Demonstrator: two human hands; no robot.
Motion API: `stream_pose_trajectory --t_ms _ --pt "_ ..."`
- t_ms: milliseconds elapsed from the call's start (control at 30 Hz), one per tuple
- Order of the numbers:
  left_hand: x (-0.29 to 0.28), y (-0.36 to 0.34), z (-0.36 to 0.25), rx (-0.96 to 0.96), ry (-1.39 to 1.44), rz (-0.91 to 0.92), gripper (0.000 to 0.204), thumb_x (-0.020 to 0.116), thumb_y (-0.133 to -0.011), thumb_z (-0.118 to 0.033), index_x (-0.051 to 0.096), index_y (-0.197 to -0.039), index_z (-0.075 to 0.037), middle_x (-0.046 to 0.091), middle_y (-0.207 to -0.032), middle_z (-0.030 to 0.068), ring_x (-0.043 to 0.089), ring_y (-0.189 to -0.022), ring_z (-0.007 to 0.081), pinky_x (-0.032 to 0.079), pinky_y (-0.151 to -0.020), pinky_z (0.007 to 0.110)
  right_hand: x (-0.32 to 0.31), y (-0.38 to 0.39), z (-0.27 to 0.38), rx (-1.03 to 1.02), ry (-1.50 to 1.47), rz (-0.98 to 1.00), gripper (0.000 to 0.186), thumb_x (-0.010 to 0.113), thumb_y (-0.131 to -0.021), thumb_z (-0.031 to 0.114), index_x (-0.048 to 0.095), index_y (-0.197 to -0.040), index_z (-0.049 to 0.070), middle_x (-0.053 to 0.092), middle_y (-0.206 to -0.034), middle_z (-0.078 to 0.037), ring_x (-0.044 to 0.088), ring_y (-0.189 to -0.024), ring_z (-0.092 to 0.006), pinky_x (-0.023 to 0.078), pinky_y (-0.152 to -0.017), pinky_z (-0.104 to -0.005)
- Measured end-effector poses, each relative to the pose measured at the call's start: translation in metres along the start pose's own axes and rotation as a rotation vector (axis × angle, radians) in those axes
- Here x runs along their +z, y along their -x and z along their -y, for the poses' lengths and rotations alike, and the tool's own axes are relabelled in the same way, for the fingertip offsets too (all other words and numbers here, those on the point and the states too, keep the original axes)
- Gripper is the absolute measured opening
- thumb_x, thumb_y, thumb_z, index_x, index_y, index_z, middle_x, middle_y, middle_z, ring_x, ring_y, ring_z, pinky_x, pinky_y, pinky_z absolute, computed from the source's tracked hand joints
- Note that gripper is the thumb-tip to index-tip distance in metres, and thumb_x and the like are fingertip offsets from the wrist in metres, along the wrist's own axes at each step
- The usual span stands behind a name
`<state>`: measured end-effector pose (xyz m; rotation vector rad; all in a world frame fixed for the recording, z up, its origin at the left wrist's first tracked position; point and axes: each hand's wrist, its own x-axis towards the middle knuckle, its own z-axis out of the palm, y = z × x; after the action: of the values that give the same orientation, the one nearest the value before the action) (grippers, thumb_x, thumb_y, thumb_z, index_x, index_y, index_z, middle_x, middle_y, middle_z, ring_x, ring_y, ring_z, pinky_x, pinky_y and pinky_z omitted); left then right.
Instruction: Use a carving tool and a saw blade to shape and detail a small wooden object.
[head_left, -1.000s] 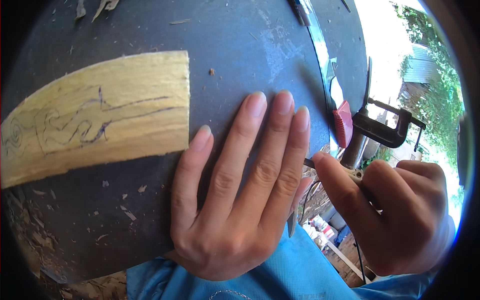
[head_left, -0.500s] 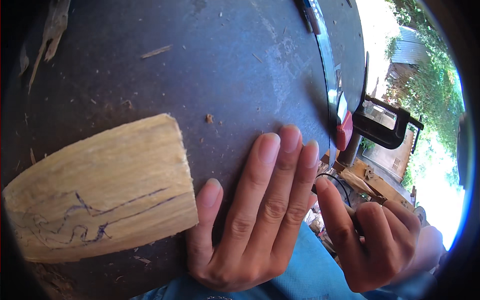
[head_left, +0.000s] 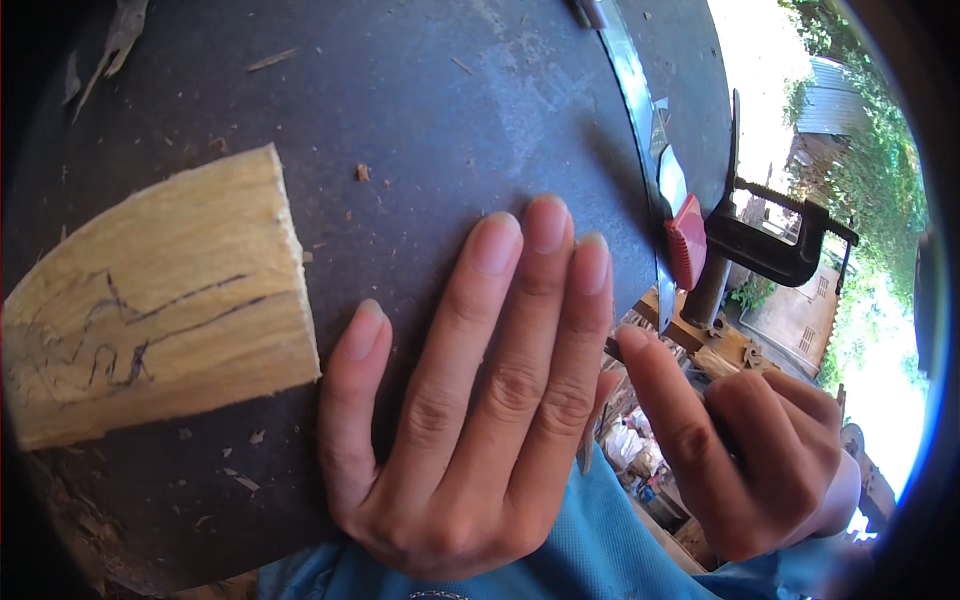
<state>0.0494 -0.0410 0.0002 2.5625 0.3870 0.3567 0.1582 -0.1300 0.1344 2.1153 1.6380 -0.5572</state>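
A pale wooden piece (head_left: 200, 240) with a drawn curly pattern lies on the dark worktop (head_left: 400, 110) at left. My left hand (head_left: 470, 420) rests palm down to its right, at the worktop's near edge, fingers apart and laid out flat; its thumb is mostly hidden. Just right of it, my right hand (head_left: 740, 450) is closed round a slim tool with a dark shaft (head_left: 613, 349), its tip hidden at my left hand. Above the hands, a red-and-silver piece (head_left: 685, 245) sits against a metal strip (head_left: 637, 90).
A black C-clamp (head_left: 760, 245) is at the worktop's right edge beside an upright metal bar (head_left: 712, 285). Wood chips (head_left: 270, 60) are scattered on the top. Below right are wooden boards and a pile of litter (head_left: 640, 450); beyond, bright greenery (head_left: 860, 170) and a corrugated sheet (head_left: 832, 95).
The view has swung, shifting the worktop, wooden piece and clamp within the picture. Both my hands keep much the same pose and place beside each other.
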Motion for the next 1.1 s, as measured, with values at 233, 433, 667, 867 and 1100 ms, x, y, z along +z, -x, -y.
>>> stream_pose_trajectory --t_ms 233,433,667,867,1100 --pt "-0.006 0.0 0.003 -0.025 0.018 0.053 0.054 0.056 -0.103 -0.048 0.069 -0.133 -0.005 0.071 -0.133 0.0089 0.063 -0.13 0.0277 0.031 -0.12 0.048 0.029 0.006 -0.027 0.098 -0.475 -0.139 0.048 0.078 -0.078 0.005 0.072 -0.125 0.001 0.058 -0.066 -0.003 0.049 -0.046 -0.0108 0.035 -0.042 -0.0303" --pt "-0.008 -0.004 0.004 0.012 0.0 0.071 0.058 0.059 -0.101 -0.051 0.069 -0.133 -0.004 0.071 -0.133 0.0096 0.063 -0.131 0.0292 0.032 -0.119 0.049 0.036 0.014 -0.036 0.102 -0.391 -0.256 0.047 0.078 -0.077 0.006 0.075 -0.124 0.008 0.055 -0.066 -0.001 0.049 -0.052 -0.0108 0.033 -0.046 -0.0303" --pt "0.0 0.008 0.051 0.373 -0.212 -0.099 0.057 0.06 -0.1 -0.05 0.069 -0.134 -0.004 0.072 -0.132 0.0099 0.063 -0.13 0.03 0.034 -0.117 0.049 0.013 0.001 -0.02 0.025 -0.19 -0.18 0.05 0.082 -0.071 0.009 0.078 -0.121 0.012 0.046 -0.062 0.004 0.043 -0.048 -0.0067 0.027 -0.045 -0.0273" --pt "-0.032 -0.012 0.014 0.086 -0.223 0.234 0.056 0.059 -0.101 -0.05 0.069 -0.133 -0.005 0.072 -0.131 0.0097 0.064 -0.129 0.0298 0.035 -0.117 0.049 0.014 -0.005 -0.022 -0.005 -0.167 -0.203 0.046 0.081 -0.075 0.009 0.077 -0.121 0.009 0.047 -0.06 0.004 0.042 -0.046 -0.0054 0.026 -0.044 -0.027" --pt "0.028 0.006 0.055 0.401 -0.221 -0.286 0.056 0.057 -0.102 -0.051 0.071 -0.13 -0.005 0.073 -0.13 0.0089 0.064 -0.129 0.0288 0.036 -0.116 0.049 0.021 -0.002 -0.034 -0.026 -0.316 -0.252 0.042 0.079 -0.079 0.007 0.075 -0.121 0.002 0.055 -0.064 0.001 0.047 -0.047 -0.0088 0.032 -0.046 -0.0284"
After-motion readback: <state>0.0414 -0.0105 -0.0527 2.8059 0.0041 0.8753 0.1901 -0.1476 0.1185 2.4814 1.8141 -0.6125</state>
